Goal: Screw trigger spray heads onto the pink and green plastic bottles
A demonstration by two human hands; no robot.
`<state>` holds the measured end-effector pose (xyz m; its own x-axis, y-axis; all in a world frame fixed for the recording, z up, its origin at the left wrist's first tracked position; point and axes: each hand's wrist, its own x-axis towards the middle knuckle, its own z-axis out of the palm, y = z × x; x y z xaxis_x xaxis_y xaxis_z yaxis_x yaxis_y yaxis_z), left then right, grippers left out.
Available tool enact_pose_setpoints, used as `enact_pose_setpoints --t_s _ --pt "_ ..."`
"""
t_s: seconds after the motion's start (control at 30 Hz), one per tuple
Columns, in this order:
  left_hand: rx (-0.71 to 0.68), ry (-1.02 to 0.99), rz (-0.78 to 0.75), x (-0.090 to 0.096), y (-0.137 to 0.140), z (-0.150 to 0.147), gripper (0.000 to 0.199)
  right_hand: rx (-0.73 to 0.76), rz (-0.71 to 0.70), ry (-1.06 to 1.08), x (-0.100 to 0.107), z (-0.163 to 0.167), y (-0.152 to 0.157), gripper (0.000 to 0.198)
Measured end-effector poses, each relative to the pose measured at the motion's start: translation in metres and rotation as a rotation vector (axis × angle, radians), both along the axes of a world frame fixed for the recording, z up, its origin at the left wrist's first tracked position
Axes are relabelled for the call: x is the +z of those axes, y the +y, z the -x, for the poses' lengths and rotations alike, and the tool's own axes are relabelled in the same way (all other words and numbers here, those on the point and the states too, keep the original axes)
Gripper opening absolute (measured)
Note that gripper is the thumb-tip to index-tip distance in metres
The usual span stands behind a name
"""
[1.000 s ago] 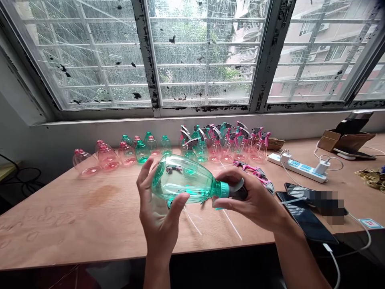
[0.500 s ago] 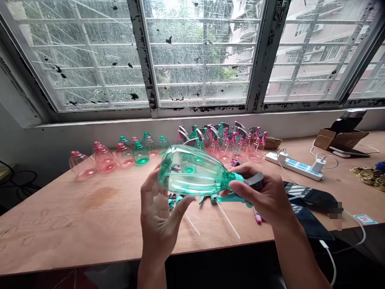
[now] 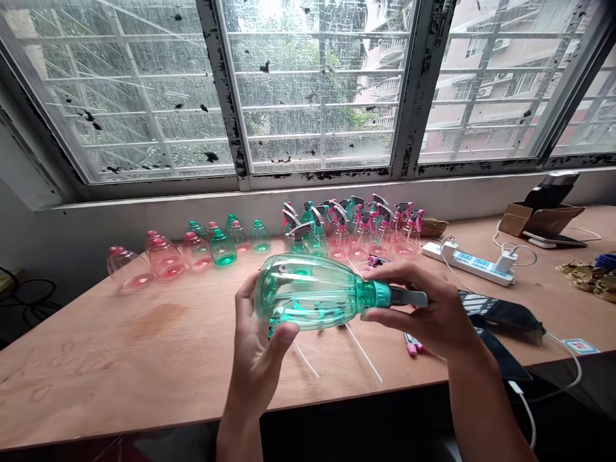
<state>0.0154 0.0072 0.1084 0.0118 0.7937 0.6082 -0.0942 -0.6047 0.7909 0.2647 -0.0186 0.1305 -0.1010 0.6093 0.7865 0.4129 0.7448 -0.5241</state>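
A clear green spray bottle (image 3: 312, 292) lies on its side in the air above the table, its base to the left. My left hand (image 3: 260, 353) cups the base end, thumb along the lower edge and the other fingers behind. At the neck, my right hand (image 3: 428, 311) pinches the teal collar (image 3: 382, 295) between thumb and fingers. The grey trigger (image 3: 408, 297) points right, between the fingers of that hand. Behind the bottle, loose spray heads are partly hidden; their white dip tubes (image 3: 364, 353) stick out below on the tabletop.
Headless pink bottles (image 3: 166, 258) and green bottles (image 3: 224, 249) stand at the back left of the wooden table (image 3: 110, 359). Several bottles with spray heads (image 3: 382, 234) crowd the back middle. To the right are a power strip (image 3: 469, 263), dark phones (image 3: 505, 314), cables and a cardboard box (image 3: 539, 221).
The bottle has rolled about its long axis, so the grey trigger now faces up towards me. Both hands have kept hold and dropped slightly. The right fingers have shifted around the collar.
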Motion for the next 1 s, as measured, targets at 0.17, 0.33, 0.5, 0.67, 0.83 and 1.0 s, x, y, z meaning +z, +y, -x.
enact_pose_setpoints --t_s 0.17,0.33,0.5,0.67,0.83,1.0 --pt "0.04 -0.109 0.133 0.0 0.002 -0.009 0.083 -0.041 -0.154 -0.208 -0.004 -0.005 0.007 0.034" --pt "0.103 -0.199 0.293 -0.006 0.009 -0.007 0.078 -0.072 -0.337 -0.343 -0.001 0.009 0.011 0.033" --pt "0.141 -0.169 0.306 -0.002 0.013 0.002 0.07 -0.203 -0.411 -0.475 0.002 0.02 0.006 0.023" --pt "0.107 -0.137 0.317 -0.002 0.014 0.008 0.07 -0.246 -0.478 -0.494 0.002 0.021 0.002 0.034" --pt "0.058 -0.1 0.247 -0.007 0.015 0.017 0.073 0.0 -0.33 -0.341 0.001 0.018 0.003 0.026" --pt "-0.015 -0.125 0.109 -0.005 0.017 0.023 0.087 0.053 -0.167 -0.256 -0.003 0.017 0.004 0.029"
